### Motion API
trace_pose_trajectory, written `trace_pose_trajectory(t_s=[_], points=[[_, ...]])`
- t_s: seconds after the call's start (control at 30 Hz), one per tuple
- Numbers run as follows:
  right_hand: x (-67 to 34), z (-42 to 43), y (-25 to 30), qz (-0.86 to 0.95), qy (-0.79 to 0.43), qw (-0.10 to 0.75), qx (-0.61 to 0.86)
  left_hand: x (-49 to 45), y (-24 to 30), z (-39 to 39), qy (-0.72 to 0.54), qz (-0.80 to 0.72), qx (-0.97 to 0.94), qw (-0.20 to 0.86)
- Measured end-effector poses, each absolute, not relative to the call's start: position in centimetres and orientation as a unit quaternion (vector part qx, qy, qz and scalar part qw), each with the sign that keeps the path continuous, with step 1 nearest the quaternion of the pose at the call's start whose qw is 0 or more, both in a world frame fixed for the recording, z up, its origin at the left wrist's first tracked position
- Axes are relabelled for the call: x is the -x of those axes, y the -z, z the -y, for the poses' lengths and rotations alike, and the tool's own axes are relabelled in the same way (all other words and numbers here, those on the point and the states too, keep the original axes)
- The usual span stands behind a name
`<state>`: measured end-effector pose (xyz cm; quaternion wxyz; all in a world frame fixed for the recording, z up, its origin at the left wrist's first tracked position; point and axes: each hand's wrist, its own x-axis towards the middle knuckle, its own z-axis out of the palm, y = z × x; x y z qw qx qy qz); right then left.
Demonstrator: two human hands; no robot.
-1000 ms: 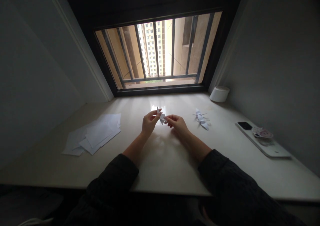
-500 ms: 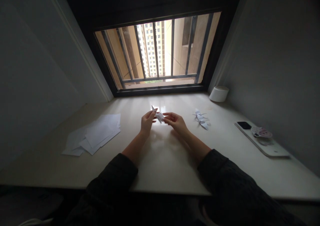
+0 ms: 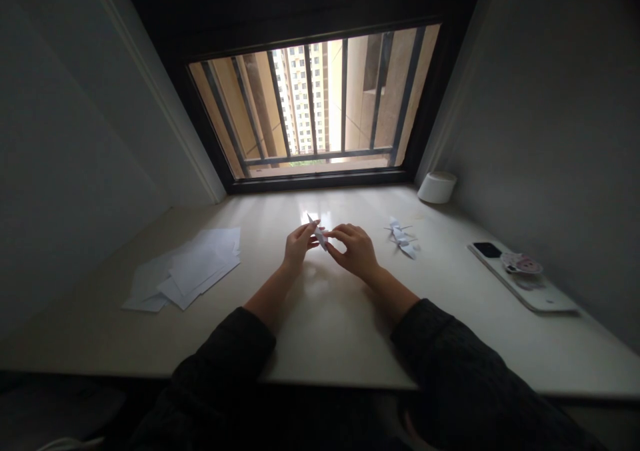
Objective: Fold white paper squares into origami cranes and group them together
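Note:
A small piece of folded white paper [image 3: 319, 232] with pointed ends is held up between my hands, above the pale sill. My left hand [image 3: 299, 243] pinches it from the left, thumb on the near face and fingers behind. From the right, my right hand [image 3: 354, 248] grips its lower right part between thumb and forefinger. Fingers cover some of the folds. To the right of my hands lie white folded paper cranes [image 3: 401, 238], close together on the sill.
Loose white paper sheets [image 3: 200, 261] lie in an overlapping pile at left. A phone [image 3: 537, 291] with a cartoon grip lies at right. A white cylindrical object [image 3: 437, 188] stands in the back right corner. The barred window [image 3: 320, 104] is behind, walls on both sides.
The folded paper has turned, now showing a narrower slanted shape. My right hand has curled its fingers more around its right side, and my left hand has shifted slightly right.

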<state>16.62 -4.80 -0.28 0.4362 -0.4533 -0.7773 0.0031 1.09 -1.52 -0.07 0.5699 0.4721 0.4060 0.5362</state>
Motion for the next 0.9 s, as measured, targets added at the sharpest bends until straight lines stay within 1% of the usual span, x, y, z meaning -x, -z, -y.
trace_pose_trajectory(t_s=[0.27, 0.5, 0.67, 0.9], points=[[-16.2, 4.2, 1.2, 0.757, -0.052, 0.507, 0.409, -0.9, 0.1, 1.3, -0.555, -0.415, -0.47, 0.546], [-16.1, 4.2, 1.2, 0.734, -0.05, 0.515, 0.439, -1.0, 0.2, 1.2, -0.55, -0.418, -0.473, 0.547], [-16.1, 4.3, 0.8, 0.702, -0.111, 0.539, 0.451, -0.9, 0.1, 1.2, -0.54, -0.426, -0.485, 0.541], [-16.1, 4.1, 0.8, 0.689, -0.192, 0.57, 0.405, -0.6, 0.4, 0.9, -0.531, -0.425, -0.473, 0.56]])
